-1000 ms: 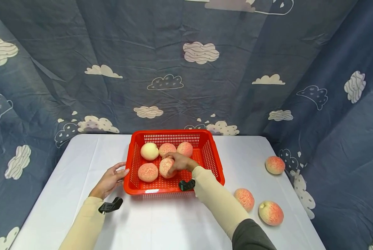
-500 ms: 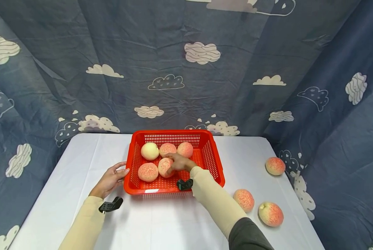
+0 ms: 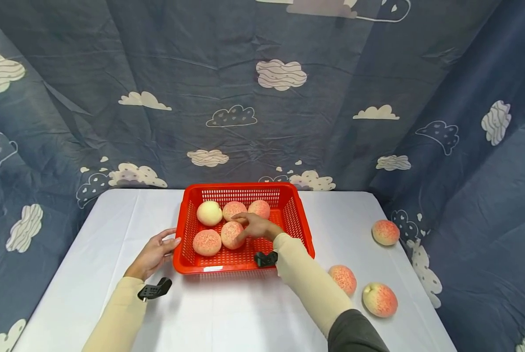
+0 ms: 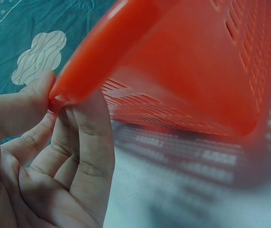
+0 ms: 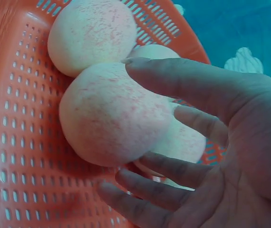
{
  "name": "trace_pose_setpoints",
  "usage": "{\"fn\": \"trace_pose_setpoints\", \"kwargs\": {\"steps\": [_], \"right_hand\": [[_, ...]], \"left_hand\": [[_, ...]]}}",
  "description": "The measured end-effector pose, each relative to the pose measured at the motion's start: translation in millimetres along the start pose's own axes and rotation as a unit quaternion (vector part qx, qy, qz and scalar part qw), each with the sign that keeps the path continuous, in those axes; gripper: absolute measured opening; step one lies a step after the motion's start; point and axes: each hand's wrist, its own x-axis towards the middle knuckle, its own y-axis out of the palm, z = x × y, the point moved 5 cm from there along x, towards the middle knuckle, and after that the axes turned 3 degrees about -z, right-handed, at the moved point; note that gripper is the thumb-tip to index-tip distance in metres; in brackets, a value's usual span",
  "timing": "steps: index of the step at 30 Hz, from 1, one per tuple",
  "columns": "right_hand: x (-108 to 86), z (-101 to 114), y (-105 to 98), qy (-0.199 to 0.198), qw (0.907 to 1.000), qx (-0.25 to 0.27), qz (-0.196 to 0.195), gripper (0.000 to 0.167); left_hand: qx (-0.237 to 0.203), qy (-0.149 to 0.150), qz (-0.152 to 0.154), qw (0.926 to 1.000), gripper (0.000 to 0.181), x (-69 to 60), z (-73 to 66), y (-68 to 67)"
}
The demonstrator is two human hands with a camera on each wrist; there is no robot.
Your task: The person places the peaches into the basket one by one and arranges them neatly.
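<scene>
On the white table stands a red plastic basket [image 3: 299, 220] with several peaches in it. My left hand [image 3: 154, 254] pinches its left rim between thumb and fingers; in the left wrist view the thumb [image 4: 35, 97] presses the rim [image 4: 90, 61]. Inside the basket, my right hand [image 3: 258, 227] is spread around the right side of the front-middle peach [image 3: 232, 235]. In the right wrist view its fingers are loose, and the thumb tip meets or nearly meets that peach [image 5: 111, 114]. Another peach [image 3: 207, 243] sits against it on the left.
At the basket's back are a pale peach [image 3: 209, 213] and two pink ones, a middle peach [image 3: 234, 210] and a right peach [image 3: 260, 209]. Outside, on the table's right, lie three peaches: one far [image 3: 385, 232], two nearer [image 3: 342, 279]. A dark cloud-print cloth [image 3: 236, 73] hangs behind.
The front-middle peach has shifted slightly left, against its neighbour. My right hand has loosened from it and drawn a little to the right. My left hand stays on the rim.
</scene>
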Motion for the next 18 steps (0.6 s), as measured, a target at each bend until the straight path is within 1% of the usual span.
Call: {"fn": "trace_pose_setpoints", "kwargs": {"steps": [7,11,15,18], "right_hand": [[-13.1,-4.1,-15.4,0.008,0.9988,0.047,-0.008,0.067],[-22.1,-7.3,-25.8,0.009,0.9969,0.076,-0.017,0.067],[-33.4,-7.6,-35.2,-0.009,0.9955,0.093,-0.019,0.070],[-42.6,-9.2,-43.3,-0.017,0.9947,0.099,-0.023,0.069]], "left_hand": [[-0.001,0.006,0.010,0.9999,0.058,-0.7,-3.8,1.0],[0.005,0.003,0.008,1.0000,0.058,-0.3,-3.6,1.3],[0.011,-0.007,0.001,0.9999,0.057,-0.3,-2.6,1.1],[0.012,-0.011,-0.002,0.9999,0.058,-0.8,-3.4,0.7]]}}
